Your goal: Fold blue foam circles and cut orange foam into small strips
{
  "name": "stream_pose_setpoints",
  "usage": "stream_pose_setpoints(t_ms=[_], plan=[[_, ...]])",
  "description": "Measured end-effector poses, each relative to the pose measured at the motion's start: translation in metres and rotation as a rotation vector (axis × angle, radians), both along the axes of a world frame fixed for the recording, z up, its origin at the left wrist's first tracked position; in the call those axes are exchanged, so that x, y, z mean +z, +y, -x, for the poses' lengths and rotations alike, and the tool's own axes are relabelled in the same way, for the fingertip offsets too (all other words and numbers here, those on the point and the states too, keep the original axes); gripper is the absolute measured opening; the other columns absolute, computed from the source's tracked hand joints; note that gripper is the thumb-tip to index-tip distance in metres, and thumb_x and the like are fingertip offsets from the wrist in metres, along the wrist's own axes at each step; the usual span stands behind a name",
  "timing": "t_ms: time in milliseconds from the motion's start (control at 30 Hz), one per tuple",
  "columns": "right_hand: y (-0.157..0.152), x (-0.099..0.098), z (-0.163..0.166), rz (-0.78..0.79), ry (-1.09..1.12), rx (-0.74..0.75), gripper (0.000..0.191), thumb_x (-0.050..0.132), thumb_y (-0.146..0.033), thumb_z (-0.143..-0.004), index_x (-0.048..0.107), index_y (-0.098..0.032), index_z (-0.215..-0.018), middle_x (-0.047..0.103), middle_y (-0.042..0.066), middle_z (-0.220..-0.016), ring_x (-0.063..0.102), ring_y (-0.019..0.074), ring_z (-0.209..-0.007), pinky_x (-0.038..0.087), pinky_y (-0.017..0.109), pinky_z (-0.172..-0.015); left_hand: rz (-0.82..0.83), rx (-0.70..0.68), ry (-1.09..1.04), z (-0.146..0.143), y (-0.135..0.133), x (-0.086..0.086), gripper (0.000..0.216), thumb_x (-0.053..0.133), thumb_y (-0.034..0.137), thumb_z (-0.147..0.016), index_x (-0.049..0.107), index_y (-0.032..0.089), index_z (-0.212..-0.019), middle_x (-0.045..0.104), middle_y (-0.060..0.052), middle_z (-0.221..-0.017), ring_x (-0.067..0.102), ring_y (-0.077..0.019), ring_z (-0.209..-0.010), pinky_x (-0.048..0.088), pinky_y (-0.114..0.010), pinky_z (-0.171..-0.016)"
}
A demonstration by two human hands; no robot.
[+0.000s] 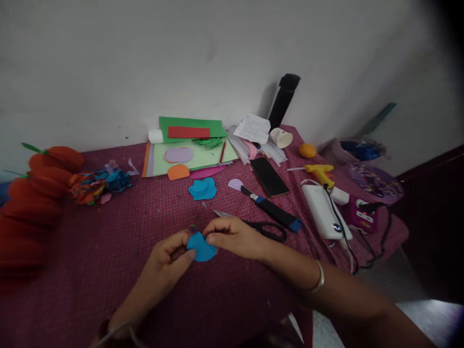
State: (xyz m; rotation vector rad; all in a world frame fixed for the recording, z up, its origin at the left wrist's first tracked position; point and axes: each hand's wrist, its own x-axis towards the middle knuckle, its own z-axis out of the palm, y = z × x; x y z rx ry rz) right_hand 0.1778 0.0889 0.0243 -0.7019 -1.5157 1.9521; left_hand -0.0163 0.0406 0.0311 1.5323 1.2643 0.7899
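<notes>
A small rounded piece of blue paper (201,247) is pinched between my two hands above the checked cloth. My left hand (167,255) grips its left edge with thumb and fingers. On the opposite side, my right hand (234,237) has thumb and fingertips closed on its upper right edge. Just beyond the hands lies a pile of similar blue pieces (203,189). Black-handled scissors (270,231) rest partly under my right hand, blades pointing left. Past them is a box cutter (277,212) with a dark handle, its tip near a lilac paper piece (235,184).
Orange paper pumpkins (36,212) and crumpled scraps (97,186) occupy the left. Coloured sheets (203,164) lie at the back. To the right are a phone (269,177), a yellow glue gun (319,173), a white power bank (324,210) with cables and a paper cup (281,138).
</notes>
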Motion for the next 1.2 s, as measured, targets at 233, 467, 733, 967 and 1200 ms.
stream_pose_setpoints(t_ms=[233,467,733,967,1200], plan=[[-0.005,-0.011,0.004,0.067,-0.1,0.081,0.021,0.069,-0.033,-0.073,0.057,-0.015,-0.074,0.055,-0.004,-0.065,0.049,0.0077,-0.056,0.039,0.022,-0.055,0.116,-0.029,0.0,0.001,0.004,0.008,0.012,0.052,0.029,-0.07,0.052,0.019,-0.063,0.05,0.003,-0.061,0.046,-0.013,-0.059,0.035,-0.024,-0.053],[-0.006,-0.008,0.007,-0.196,-0.283,-0.218,0.013,0.058,-0.021,-0.074,0.048,-0.018,-0.066,0.042,-0.006,-0.059,0.036,0.0083,-0.055,0.03,0.022,-0.051,-0.007,0.101,0.054,-0.006,0.003,-0.003,0.022,0.052,0.035,-0.082,0.061,0.019,-0.068,0.061,0.002,-0.059,0.055,-0.0138,-0.056,0.044,-0.024,-0.053],[-0.009,-0.012,0.01,-0.463,-0.46,-0.406,0.014,0.054,-0.015,-0.073,0.045,-0.02,-0.062,0.045,-0.004,-0.06,0.04,0.0106,-0.058,0.031,0.023,-0.055,-0.705,0.138,0.475,-0.025,-0.025,-0.019,0.026,0.058,0.027,-0.085,0.065,0.015,-0.107,0.074,-0.012,-0.099,0.068,-0.026,-0.086,0.052,-0.04,-0.078],[-0.011,-0.005,0.011,-0.366,-0.299,-0.304,0.013,0.057,-0.015,-0.072,0.047,-0.019,-0.065,0.045,-0.004,-0.063,0.039,0.0107,-0.059,0.031,0.024,-0.055,-0.146,0.278,0.025,-0.017,-0.011,-0.011,0.008,0.062,0.028,-0.079,0.065,0.021,-0.078,0.067,0.0,-0.073,0.061,-0.0167,-0.066,0.048,-0.029,-0.062],[-0.008,-0.008,0.004,0.219,0.014,0.0,0.028,0.074,-0.034,-0.069,0.055,-0.017,-0.082,0.056,-0.003,-0.071,0.05,0.0097,-0.062,0.042,0.025,-0.059,0.398,0.134,-0.749,-0.016,-0.007,-0.012,0.021,0.076,0.032,-0.065,0.062,0.02,-0.074,0.061,0.001,-0.067,0.055,-0.0134,-0.062,0.045,-0.028,-0.062]])
